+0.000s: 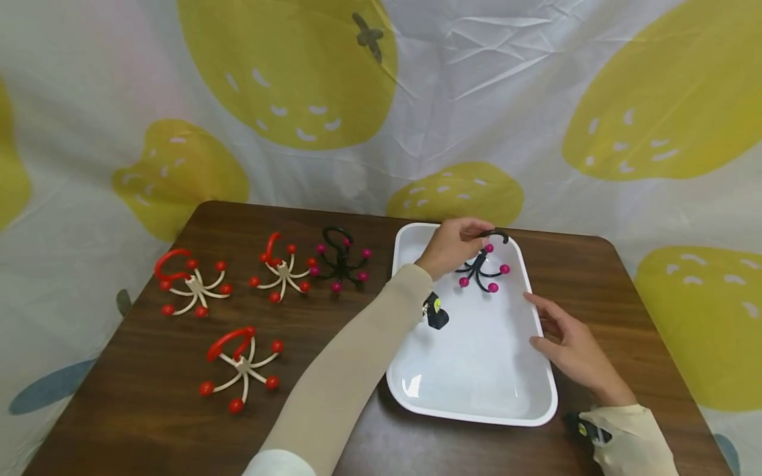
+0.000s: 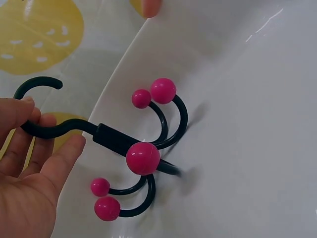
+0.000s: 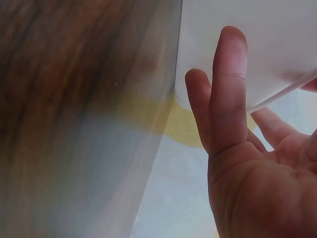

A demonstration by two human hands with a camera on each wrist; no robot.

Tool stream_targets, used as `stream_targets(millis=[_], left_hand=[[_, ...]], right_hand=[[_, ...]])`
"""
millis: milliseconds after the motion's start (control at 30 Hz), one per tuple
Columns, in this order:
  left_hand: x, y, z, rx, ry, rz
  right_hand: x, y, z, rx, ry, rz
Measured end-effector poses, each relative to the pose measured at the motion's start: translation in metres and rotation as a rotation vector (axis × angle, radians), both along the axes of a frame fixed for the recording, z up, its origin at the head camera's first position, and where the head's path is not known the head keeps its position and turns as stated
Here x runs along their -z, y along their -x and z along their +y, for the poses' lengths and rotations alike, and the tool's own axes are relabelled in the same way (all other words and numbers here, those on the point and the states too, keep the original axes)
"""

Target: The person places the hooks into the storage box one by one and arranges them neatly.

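Nearest, left sleeve [image 1: 351,363], leading to left hand [image 1: 455,248] — thumb and fingers pinching the curved hook [image 2: 52,131] of pink-balled black hanger [image 2: 119,140], within white tray [image 1: 470,357], far end. Right hand [image 1: 571,344], fingers spread at near-right side. Farther left: three red-tipped hangers [image 1: 243,365], second black hanger [image 1: 341,266]. Seemingly mid-placement or mid-lifting — cannot tell which; next probably needing steady grip, legs clear of wall.
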State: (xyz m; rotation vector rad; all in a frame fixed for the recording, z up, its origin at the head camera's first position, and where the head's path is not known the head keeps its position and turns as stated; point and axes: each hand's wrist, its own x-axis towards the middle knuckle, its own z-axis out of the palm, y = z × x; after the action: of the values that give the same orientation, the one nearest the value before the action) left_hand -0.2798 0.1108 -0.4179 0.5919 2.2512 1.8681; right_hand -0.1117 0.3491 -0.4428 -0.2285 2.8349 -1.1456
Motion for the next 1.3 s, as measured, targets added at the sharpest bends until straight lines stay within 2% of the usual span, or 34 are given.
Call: stream_targets(millis=[100,200,333,467,700,967,1300], left_hand=[[0.001,-0.001,0.000,0.006,0.007,-0.004],[-0.002,-0.003,-0.003,-0.002,0.023,-0.004],[-0.012,-0.006,-0.010,-0.044,0.043,0.013],[-0.020,-0.009,-0.018,-0.086,0.056,0.062],[-0.028,-0.018,-0.037,-0.134,0.097,0.078],[-0.040,-0.038,-0.060,-0.155,0.145,0.101],[-0.062,-0.065,-0.078,-0.131,0.146,0.140]], right_hand=[[0.000,-0.001,0.000,0.005,-0.004,-0.003],[-0.001,-0.001,0.001,0.002,-0.012,0.001],[-0.002,-0.001,0.001,-0.004,-0.010,-0.002],[-0.003,-0.001,0.001,0.001,-0.016,-0.008],[-0.002,0.001,0.001,0.011,-0.033,-0.009],[-0.001,0.004,-0.002,-0.003,-0.035,-0.011],[-0.002,0.004,-0.001,0.002,-0.046,-0.027]])
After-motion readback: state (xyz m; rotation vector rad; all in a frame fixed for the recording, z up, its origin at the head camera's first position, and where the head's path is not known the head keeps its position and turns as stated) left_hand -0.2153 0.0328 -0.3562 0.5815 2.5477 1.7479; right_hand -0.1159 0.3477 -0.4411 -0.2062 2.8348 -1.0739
